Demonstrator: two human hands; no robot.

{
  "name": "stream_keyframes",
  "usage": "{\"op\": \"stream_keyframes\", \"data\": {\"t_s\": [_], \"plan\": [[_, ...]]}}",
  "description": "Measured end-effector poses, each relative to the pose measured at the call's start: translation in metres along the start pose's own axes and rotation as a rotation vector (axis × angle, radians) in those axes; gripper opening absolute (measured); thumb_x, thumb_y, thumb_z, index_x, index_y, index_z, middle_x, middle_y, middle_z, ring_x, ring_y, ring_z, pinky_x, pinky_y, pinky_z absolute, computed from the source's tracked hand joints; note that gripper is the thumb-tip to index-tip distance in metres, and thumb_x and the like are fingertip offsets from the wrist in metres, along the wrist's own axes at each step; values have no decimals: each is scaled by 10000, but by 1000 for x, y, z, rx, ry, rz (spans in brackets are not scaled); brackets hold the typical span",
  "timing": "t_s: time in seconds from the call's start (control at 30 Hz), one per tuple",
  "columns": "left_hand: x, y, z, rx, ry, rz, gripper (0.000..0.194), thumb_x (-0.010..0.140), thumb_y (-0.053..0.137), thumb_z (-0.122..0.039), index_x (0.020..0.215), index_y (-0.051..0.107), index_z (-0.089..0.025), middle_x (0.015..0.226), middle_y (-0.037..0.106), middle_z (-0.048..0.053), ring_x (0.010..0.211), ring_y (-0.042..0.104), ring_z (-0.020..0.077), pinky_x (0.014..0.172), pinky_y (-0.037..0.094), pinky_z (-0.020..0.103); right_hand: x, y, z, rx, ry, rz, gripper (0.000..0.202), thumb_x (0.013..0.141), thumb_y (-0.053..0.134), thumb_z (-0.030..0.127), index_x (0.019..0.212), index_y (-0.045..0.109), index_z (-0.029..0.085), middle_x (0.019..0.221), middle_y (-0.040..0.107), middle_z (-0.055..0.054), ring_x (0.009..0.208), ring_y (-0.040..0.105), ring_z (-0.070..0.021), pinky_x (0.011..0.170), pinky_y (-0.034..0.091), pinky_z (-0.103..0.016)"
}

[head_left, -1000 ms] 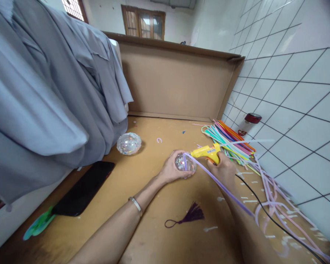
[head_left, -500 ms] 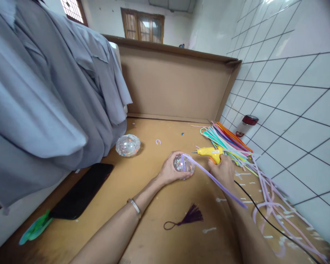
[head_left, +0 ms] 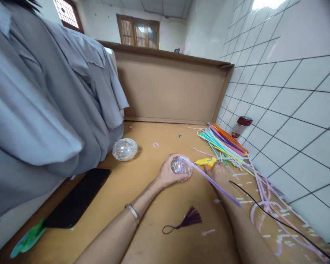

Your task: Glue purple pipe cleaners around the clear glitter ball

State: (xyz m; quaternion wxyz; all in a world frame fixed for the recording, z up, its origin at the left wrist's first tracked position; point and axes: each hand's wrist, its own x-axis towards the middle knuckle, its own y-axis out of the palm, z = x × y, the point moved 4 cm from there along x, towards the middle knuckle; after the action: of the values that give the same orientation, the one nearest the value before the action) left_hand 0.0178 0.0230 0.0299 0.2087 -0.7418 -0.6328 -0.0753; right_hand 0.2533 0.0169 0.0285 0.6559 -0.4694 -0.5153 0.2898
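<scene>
My left hand (head_left: 166, 173) is wrapped round a clear ball (head_left: 184, 169) with coloured specks. A purple pipe cleaner (head_left: 217, 186) runs over the ball, its long end hanging out to the right past my right wrist. My right hand (head_left: 218, 172) grips a yellow glue gun (head_left: 206, 162), whose metal nozzle points left at the ball's right edge, close to the pipe cleaner; whether they touch I cannot tell. Below the ball lies a dark purple tassel (head_left: 191, 217) with a loop.
Another clear ball (head_left: 125, 149) stands left, near a black phone (head_left: 77, 198) and a green item (head_left: 28, 239). Coloured pipe cleaners (head_left: 228, 143) and a red-lidded jar (head_left: 240, 126) are on the right. A black cord (head_left: 264, 214) trails right. Cardboard (head_left: 170, 86) stands behind; grey cloth (head_left: 57, 95) hangs left.
My right hand has lowered the glue gun and brought it left, so the nozzle is now near the ball. My left hand still holds the ball. The view has shifted slightly.
</scene>
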Motion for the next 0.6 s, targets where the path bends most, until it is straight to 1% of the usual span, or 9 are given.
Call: {"op": "stream_keyframes", "data": {"t_s": [0.1, 0.17, 0.2, 0.27, 0.33, 0.4, 0.47, 0.53, 0.6], "plan": [[1, 0, 0, -2, 13, -4, 744, 503, 888, -305, 1166, 561, -217, 1182, 629, 73, 1103, 620, 269, 991, 485, 425, -3, -13, 7, -31, -69, -68, 346, 866, 571, 386, 974, 648, 67, 952, 650, -259, 903, 614, -373, 728, 431, -443], [1, 0, 0, -5, 12, -1, 743, 505, 889, -302, 1165, 559, -218, 1177, 635, 72, 1098, 623, 268, 988, 489, 423, -5, -26, 16, 26, -157, -148, 346, 883, 548, 343, 1074, 626, 65, 971, 660, -240, 932, 603, -364, 770, 438, -461], [1, 1, 0, -3, 13, -2, 739, 506, 889, -300, 1163, 559, -219, 1172, 638, 71, 1092, 626, 266, 986, 490, 421, -8, -34, 22, 98, -225, -191, 367, 892, 538, 326, 1145, 602, 68, 984, 666, -219, 943, 604, -346, 795, 444, -458], [1, 0, -1, 13, 21, -10, 732, 505, 889, -290, 1157, 563, -219, 1167, 641, 69, 1083, 628, 263, 985, 491, 418, -15, -49, 35, 319, -395, -260, 417, 914, 514, 310, 1270, 543, 95, 1001, 678, -167, 951, 615, -299, 831, 463, -429], [1, 0, -3, 36, 36, -14, 722, 509, 885, -284, 1153, 565, -217, 1165, 638, 67, 1077, 627, 259, 984, 491, 414, -25, -63, 48, 537, -564, -309, 419, 939, 492, 310, 1323, 518, 144, 1005, 687, -128, 937, 631, -253, 840, 486, -390], [1, 0, -5, 56, 52, -8, 705, 522, 881, -294, 1148, 566, -215, 1160, 635, 64, 1070, 627, 253, 981, 491, 408, -36, -73, 57, 679, -691, -365, 387, 947, 504, 290, 1317, 544, 180, 1029, 694, -116, 945, 644, -235, 843, 504, -374], [1, 0, -6, 63, 71, 0, 688, 535, 876, -301, 1144, 568, -215, 1155, 633, 62, 1070, 626, 251, 980, 492, 401, -45, -80, 63, 782, -776, -434, 338, 939, 533, 241, 1268, 599, 213, 1025, 708, -101, 942, 658, -224, 834, 519, -365], [1, 0, -7, 60, 90, 1, 688, 534, 876, -295, 1143, 567, -212, 1153, 631, 65, 1074, 623, 253, 981, 490, 399, -48, -81, 63, 860, -807, -478, 304, 932, 537, 191, 1212, 644, 242, 996, 726, -77, 919, 674, -209, 822, 533, -353], [1, 0, -6, 53, 96, -5, 704, 526, 879, -287, 1148, 560, -209, 1151, 628, 69, 1076, 621, 254, 982, 487, 399, -47, -77, 61, 895, -799, -478, 293, 938, 517, 171, 1176, 666, 253, 988, 739, -67, 913, 689, -200, 820, 547, -349]]}}
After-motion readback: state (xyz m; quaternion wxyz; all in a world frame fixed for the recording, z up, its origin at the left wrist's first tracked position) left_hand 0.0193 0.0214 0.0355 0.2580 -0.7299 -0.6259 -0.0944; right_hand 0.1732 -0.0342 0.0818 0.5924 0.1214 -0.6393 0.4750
